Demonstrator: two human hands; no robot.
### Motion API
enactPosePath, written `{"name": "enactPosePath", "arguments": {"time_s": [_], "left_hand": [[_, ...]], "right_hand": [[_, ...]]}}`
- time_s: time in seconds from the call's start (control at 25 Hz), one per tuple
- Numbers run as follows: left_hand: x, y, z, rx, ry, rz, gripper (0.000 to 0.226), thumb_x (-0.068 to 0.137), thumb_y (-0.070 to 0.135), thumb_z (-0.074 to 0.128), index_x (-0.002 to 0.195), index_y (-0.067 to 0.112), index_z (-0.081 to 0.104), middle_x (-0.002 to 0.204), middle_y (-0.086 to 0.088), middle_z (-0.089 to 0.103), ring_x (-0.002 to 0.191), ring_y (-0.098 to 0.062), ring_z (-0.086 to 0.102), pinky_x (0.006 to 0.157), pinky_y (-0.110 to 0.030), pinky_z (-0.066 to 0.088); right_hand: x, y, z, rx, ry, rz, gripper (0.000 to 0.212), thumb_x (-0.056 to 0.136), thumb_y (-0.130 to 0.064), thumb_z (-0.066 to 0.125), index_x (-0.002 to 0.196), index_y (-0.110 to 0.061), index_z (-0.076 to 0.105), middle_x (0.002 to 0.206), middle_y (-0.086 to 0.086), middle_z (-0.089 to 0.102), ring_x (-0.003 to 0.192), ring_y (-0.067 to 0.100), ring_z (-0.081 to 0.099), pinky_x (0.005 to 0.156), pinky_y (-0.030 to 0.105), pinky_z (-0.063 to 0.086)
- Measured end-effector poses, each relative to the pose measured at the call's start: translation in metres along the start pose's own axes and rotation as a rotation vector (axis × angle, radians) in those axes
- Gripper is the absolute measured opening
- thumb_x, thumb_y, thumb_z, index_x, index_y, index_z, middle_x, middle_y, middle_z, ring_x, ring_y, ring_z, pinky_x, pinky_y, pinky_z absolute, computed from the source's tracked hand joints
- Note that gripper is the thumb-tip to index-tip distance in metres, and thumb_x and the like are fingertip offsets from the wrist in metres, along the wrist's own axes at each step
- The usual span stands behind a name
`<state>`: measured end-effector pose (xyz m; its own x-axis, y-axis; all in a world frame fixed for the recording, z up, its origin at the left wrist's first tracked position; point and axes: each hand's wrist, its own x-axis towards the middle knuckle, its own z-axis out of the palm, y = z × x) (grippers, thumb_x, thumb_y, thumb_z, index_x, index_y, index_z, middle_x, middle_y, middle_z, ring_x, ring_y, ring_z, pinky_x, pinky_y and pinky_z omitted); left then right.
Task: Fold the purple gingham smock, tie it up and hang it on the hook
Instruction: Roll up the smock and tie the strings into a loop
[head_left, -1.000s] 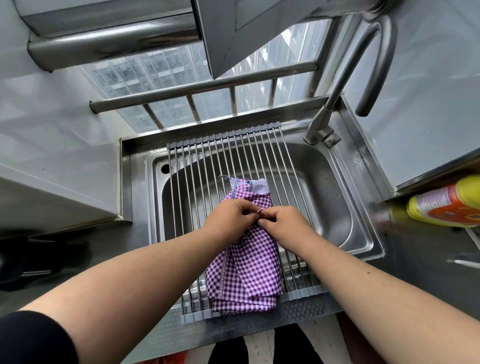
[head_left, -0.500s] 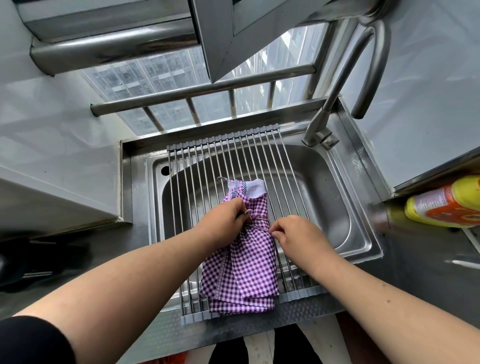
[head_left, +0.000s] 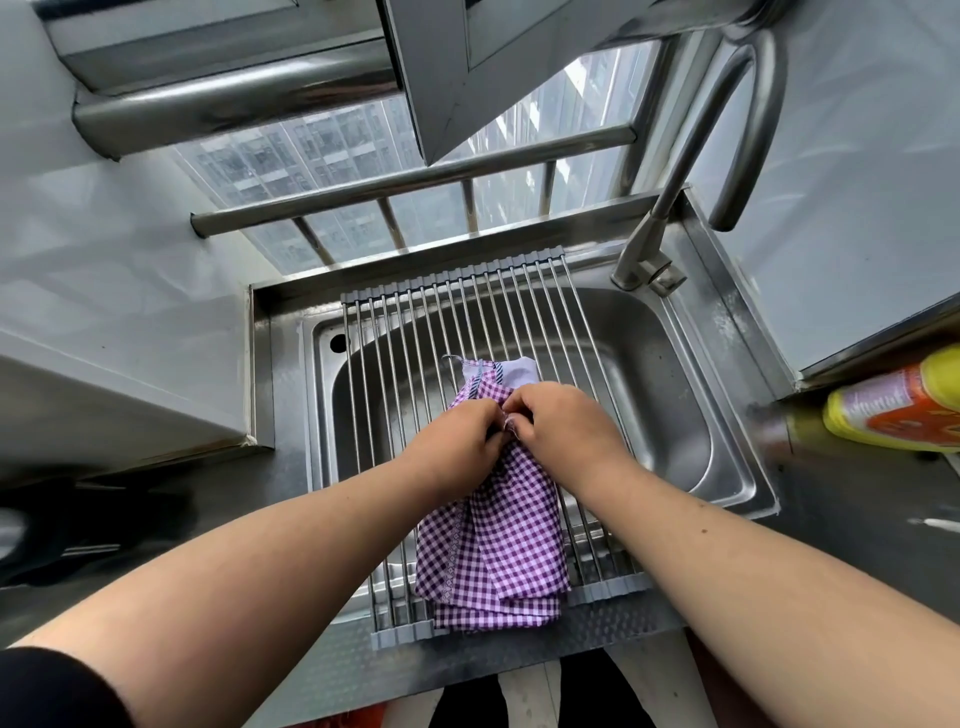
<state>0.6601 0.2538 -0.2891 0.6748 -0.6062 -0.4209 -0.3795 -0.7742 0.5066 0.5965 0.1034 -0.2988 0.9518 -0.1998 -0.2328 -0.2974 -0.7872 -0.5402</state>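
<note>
Since the camera looks down from the head, entries run from the near edge outward.
Smock: the purple gingham smock (head_left: 493, 540) lies folded into a narrow stack on the roll-up rack (head_left: 395, 364), its near hem at the rack's front edge, its white-trimmed far end over the basin; the flat rods presumably keep the folds in place for tying.
Left grip: the left hand (head_left: 457, 447) has its fingers curled onto the cloth at the bundle's gathered upper part; a tie seems pinched, though the strand itself is mostly hidden.
Right grip: the right hand (head_left: 561, 426) is likewise curled, fingertips meeting the left's, judged to be forming a knot.
Change: half a second earlier the hands were apart, pulling outward; now they touch over the gathered part.
Sink: the sink (head_left: 675, 415) carries the rack, the faucet (head_left: 649, 260) behind.
Tabletop: a yellow bottle (head_left: 904, 405) lies at right.
Hook: none in view.
</note>
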Motion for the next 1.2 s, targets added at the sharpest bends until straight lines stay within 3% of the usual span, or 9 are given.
{"name": "enactPosePath", "arguments": {"time_s": [0.2, 0.36, 0.44, 0.56, 0.64, 0.76, 0.92, 1.2], "left_hand": [[-0.001, 0.001, 0.005, -0.011, -0.011, 0.0, 0.018, 0.104, 0.032, 0.057, 0.087, 0.031, 0.051, 0.089, 0.012, 0.059, 0.08, -0.006, 0.058, 0.075, -0.031, 0.054], [0.002, -0.001, 0.006, -0.018, -0.012, -0.004, 0.018, 0.103, 0.032, 0.059, 0.087, 0.028, 0.053, 0.087, 0.01, 0.059, 0.078, -0.007, 0.057, 0.072, -0.032, 0.053], [0.003, -0.001, 0.006, -0.026, -0.042, -0.008, 0.016, 0.103, 0.032, 0.06, 0.088, 0.026, 0.055, 0.088, 0.008, 0.061, 0.079, -0.009, 0.059, 0.076, -0.035, 0.057], [0.004, 0.0, 0.008, -0.061, -0.087, -0.053, 0.016, 0.102, 0.031, 0.06, 0.088, 0.025, 0.057, 0.089, 0.005, 0.064, 0.081, -0.012, 0.061, 0.077, -0.036, 0.059], [0.005, -0.002, 0.007, -0.092, -0.088, -0.091, 0.018, 0.103, 0.031, 0.06, 0.087, 0.024, 0.057, 0.089, 0.003, 0.064, 0.079, -0.012, 0.061, 0.071, -0.031, 0.055], [0.007, -0.004, 0.006, -0.129, -0.085, -0.126, 0.018, 0.103, 0.031, 0.061, 0.087, 0.024, 0.057, 0.089, 0.003, 0.065, 0.08, -0.011, 0.061, 0.066, -0.028, 0.05], [0.007, -0.002, 0.006, -0.15, -0.105, -0.145, 0.018, 0.104, 0.031, 0.061, 0.088, 0.022, 0.058, 0.09, 0.002, 0.066, 0.08, -0.012, 0.062, 0.065, -0.027, 0.049], [0.006, -0.001, -0.001, -0.185, -0.117, -0.181, 0.017, 0.103, 0.031, 0.062, 0.091, 0.021, 0.059, 0.093, 0.0, 0.067, 0.081, -0.014, 0.063, 0.066, -0.028, 0.052]], "right_hand": [[-0.015, 0.008, 0.02, 0.187, -0.036, 0.138, 0.023, 0.1, -0.03, 0.06, 0.112, -0.028, 0.08, 0.111, -0.007, 0.073, 0.105, 0.016, 0.065, 0.092, 0.035, 0.054], [-0.018, 0.013, 0.017, 0.087, -0.195, 0.097, 0.017, 0.086, -0.035, 0.062, 0.09, -0.028, 0.077, 0.114, -0.011, 0.06, 0.113, 0.016, 0.052, 0.107, 0.04, 0.044], [-0.018, 0.01, 0.012, -0.001, -0.272, 0.128, 0.02, 0.084, -0.043, 0.066, 0.072, -0.027, 0.063, 0.113, -0.008, 0.053, 0.11, 0.017, 0.048, 0.102, 0.04, 0.044], [-0.012, 0.007, 0.006, -0.026, -0.289, 0.156, 0.036, 0.087, -0.047, 0.071, 0.063, -0.023, 0.058, 0.094, -0.001, 0.058, 0.086, 0.02, 0.058, 0.073, 0.035, 0.049], [-0.009, 0.006, 0.001, -0.073, -0.271, 0.109, 0.023, 0.092, -0.045, 0.072, 0.08, -0.025, 0.072, 0.092, -0.003, 0.066, 0.081, 0.019, 0.063, 0.068, 0.035, 0.051], [-0.01, 0.0, -0.003, -0.196, -0.198, 0.047, 0.015, 0.098, -0.04, 0.068, 0.103, -0.027, 0.074, 0.1, -0.003, 0.069, 0.093, 0.023, 0.067, 0.075, 0.037, 0.055], [-0.013, -0.005, -0.004, -0.397, -0.171, 0.021, 0.018, 0.1, -0.037, 0.066, 0.105, -0.02, 0.067, 0.101, 0.003, 0.068, 0.096, 0.029, 0.069, 0.072, 0.038, 0.049], [-0.021, 0.001, -0.026, -0.485, -0.258, -0.045, 0.018, 0.103, -0.045, 0.059, 0.106, -0.028, 0.065, 0.107, -0.001, 0.07, 0.106, 0.026, 0.065, 0.093, 0.045, 0.05]]}}
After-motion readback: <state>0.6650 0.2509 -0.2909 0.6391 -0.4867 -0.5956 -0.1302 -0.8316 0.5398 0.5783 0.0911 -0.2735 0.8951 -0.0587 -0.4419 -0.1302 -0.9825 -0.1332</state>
